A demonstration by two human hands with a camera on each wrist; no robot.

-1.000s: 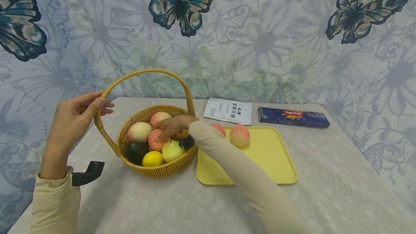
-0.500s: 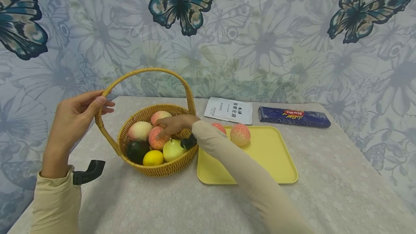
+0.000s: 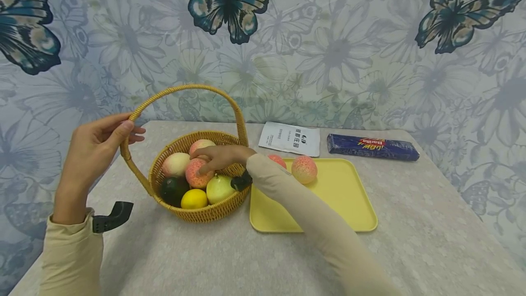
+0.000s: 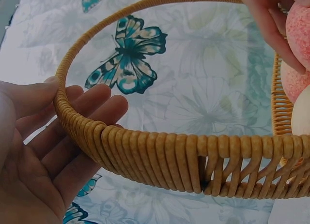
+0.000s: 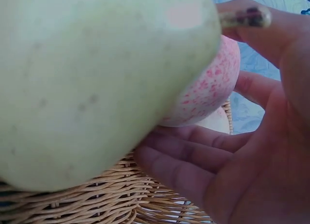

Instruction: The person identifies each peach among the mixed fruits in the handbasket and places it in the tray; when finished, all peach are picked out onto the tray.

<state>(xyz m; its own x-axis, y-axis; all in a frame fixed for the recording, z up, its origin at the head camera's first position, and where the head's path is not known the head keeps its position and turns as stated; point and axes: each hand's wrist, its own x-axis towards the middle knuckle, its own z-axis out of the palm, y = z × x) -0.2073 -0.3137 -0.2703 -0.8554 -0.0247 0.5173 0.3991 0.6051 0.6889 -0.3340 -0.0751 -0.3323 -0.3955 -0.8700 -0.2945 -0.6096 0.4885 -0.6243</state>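
A wicker basket (image 3: 205,216) with a tall arched handle stands left of centre. My left hand (image 3: 96,150) holds the left side of that handle; in the left wrist view, the handle (image 4: 145,158) passes between its thumb and fingers. Inside the basket, my right hand (image 3: 223,156) grips a speckled pink peach (image 3: 198,173), thumb on the near side. The right wrist view shows fingers beneath the peach (image 5: 210,91), with a pear (image 5: 97,88) hiding part of it. Around it lie the pear (image 3: 219,189), a lemon (image 3: 194,199), a dark avocado (image 3: 174,190), a pale peach (image 3: 176,165) and another pink peach (image 3: 201,145).
Right of the basket lies a yellow tray (image 3: 337,200), bearing a peach (image 3: 304,169) and another peach (image 3: 277,161) partly behind the right sleeve. Behind the tray are a white packet (image 3: 289,139) and a blue Barilla box (image 3: 372,147). A patterned wall backs the table.
The gripped peach has shifted slightly left and up within the basket, with the right hand on it. The left hand keeps its hold on the handle.
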